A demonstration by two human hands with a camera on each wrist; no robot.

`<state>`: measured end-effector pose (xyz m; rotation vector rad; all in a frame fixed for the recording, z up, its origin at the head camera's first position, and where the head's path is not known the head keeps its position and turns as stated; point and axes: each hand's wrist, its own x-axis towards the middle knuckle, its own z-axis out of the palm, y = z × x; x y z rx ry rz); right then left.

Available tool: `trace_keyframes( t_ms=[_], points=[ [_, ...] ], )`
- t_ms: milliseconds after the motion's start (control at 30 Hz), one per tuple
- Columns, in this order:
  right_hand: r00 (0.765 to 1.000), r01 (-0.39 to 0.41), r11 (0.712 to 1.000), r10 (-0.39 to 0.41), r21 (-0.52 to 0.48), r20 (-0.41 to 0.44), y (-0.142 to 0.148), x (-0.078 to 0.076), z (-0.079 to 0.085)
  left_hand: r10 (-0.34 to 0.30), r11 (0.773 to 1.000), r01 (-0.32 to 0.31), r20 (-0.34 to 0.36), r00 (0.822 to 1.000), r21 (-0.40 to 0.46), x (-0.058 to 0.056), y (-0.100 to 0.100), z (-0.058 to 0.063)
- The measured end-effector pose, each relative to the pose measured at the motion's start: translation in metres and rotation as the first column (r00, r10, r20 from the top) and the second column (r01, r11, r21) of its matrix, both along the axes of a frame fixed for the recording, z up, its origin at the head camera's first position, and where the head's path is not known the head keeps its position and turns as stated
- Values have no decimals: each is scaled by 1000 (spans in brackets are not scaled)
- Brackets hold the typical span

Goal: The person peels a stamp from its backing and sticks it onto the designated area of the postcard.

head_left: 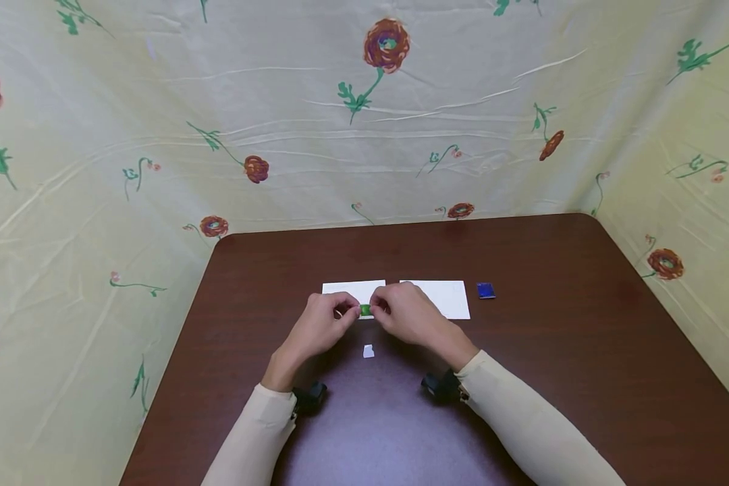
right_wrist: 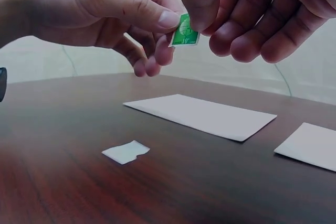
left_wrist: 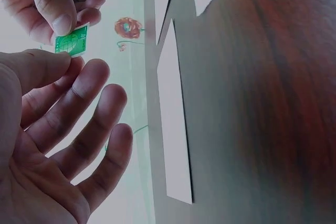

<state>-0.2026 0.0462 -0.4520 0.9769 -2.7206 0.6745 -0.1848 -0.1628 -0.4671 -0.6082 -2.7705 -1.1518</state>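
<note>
A small green postage stamp [head_left: 365, 310] with a pale edge and a printed round design is held up above the table. My left hand [head_left: 326, 320] pinches one side of it between thumb and index finger. From the other side, my right hand [head_left: 410, 314] pinches it as well, its thumb lying on the printed face in the left wrist view. The other fingers of both hands are loosely bent. Below lie two white paper rectangles, like envelopes: a left one [head_left: 352, 289] and a right one [head_left: 443, 297], flat and side by side, each partly covered by a hand in the head view.
A torn white paper scrap [head_left: 368, 351] lies nearer the person, between the forearms. Right of the white rectangles sits a small dark-blue flat square [head_left: 485, 290]. The brown table [head_left: 553, 378] meets a flowered curtain [head_left: 310, 101] along its back and sides.
</note>
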Motion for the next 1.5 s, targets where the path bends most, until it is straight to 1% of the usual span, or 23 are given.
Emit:
trace_keyframes(
  t_ms=[233,467,633,800,900,1000,1233,1400,1500],
  points=[
    [1000,-4,998,5,-58,21,3,-11,10,63,998,-62,-19,998,21,-7,6,8],
    [997,33,997,-29,-71,67,6,-22,20,124,992,-124,-29,992,19,-17,13,16],
    [996,50,996,-45,-77,74,8,-32,22,149,989,-148,-27,988,23,-25,18,18],
    [991,77,994,-68,-72,116,9,-41,20,169,986,-168,-34,985,12,-33,22,16],
    [984,98,992,-85,-79,156,9,-45,18,193,981,-194,-52,980,-14,-37,25,15],
    [977,120,989,-102,-89,189,8,-49,16,213,975,-216,-52,976,-44,-42,27,12],
    [960,159,982,-129,-103,249,8,-60,5,242,966,-241,0,970,-93,-53,31,7],
    [955,166,983,-140,-80,261,7,-66,-6,288,947,-281,23,957,-155,-58,34,0],
    [954,167,984,-145,-62,260,6,-68,-11,301,939,-289,35,953,-185,-61,36,-5]
  ],
)
